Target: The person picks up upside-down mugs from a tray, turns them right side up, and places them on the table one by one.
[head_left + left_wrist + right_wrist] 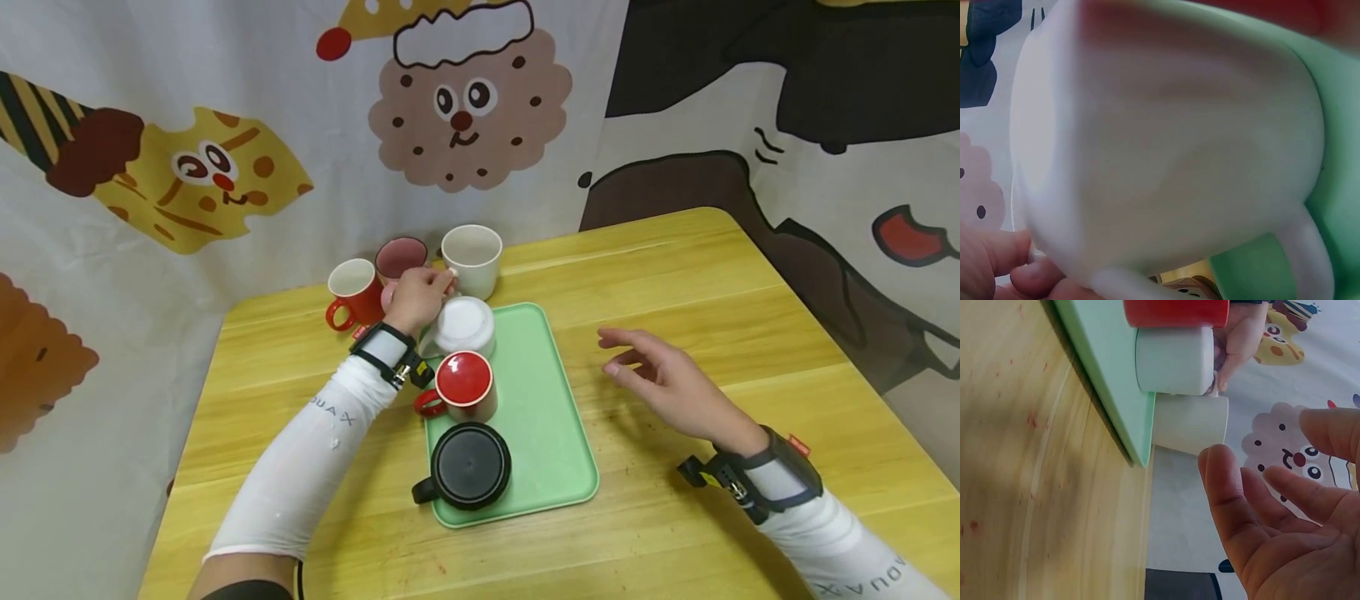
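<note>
At the back of the table stands a cream-white mug point(472, 254), mouth up. My left hand point(417, 298) pinches at its handle with thumb and fingers, above a white mug point(464, 327) standing bottom up on the green tray point(536, 433). That white mug point(1172, 144) fills most of the left wrist view, with the left fingertips point(1019, 265) at the lower left. Over the table right of the tray, my right hand point(675, 387) hovers with nothing in it, its fingers loosely bent and apart.
Left of the cream-white mug stand a pink mug point(402, 254) and a red mug with white interior point(356, 292). A mug with a glossy red top point(464, 379) and a black mug point(471, 467) line the tray's left side. A printed curtain point(300, 67) hangs behind the table.
</note>
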`<act>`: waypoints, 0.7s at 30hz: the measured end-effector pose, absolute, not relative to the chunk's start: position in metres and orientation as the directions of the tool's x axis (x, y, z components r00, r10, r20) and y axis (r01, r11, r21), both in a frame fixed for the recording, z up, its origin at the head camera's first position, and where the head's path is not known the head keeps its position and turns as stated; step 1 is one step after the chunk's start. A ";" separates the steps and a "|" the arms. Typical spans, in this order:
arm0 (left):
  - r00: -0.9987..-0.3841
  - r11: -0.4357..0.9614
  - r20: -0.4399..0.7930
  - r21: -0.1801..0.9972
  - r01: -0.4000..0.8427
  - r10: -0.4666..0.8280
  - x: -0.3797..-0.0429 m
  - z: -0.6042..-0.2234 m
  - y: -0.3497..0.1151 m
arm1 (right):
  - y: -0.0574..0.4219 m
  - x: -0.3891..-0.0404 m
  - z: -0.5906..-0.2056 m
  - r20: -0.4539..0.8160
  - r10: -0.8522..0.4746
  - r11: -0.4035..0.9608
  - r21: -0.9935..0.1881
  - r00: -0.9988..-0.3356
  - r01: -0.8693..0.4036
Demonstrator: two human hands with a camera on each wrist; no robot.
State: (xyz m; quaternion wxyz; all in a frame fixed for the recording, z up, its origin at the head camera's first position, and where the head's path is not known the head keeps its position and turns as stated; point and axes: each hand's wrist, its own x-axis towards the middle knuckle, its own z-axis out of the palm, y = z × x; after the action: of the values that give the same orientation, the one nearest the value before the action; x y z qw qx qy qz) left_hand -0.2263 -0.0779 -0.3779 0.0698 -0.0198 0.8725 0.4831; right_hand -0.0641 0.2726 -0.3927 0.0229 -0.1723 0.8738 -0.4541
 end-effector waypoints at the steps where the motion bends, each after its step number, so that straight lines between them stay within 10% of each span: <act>1: -0.990 0.538 -0.140 0.837 -0.100 0.035 -0.226 -0.378 -0.078 | 0.273 -0.064 -0.393 0.119 -0.327 0.535 -0.795 -0.938 -0.287; 21: -0.993 0.664 -0.070 0.748 0.014 0.099 -0.218 -0.382 -0.088 | 0.272 -0.058 -0.391 0.122 -0.382 0.596 -0.725 -0.916 -0.345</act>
State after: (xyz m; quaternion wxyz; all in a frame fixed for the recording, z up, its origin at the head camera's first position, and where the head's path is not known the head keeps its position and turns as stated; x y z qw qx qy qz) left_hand -0.2180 -0.0876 -0.3816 0.0525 0.0310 0.9106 0.4088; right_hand -0.0579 0.2718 -0.3908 0.0232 -0.2036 0.8931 -0.4006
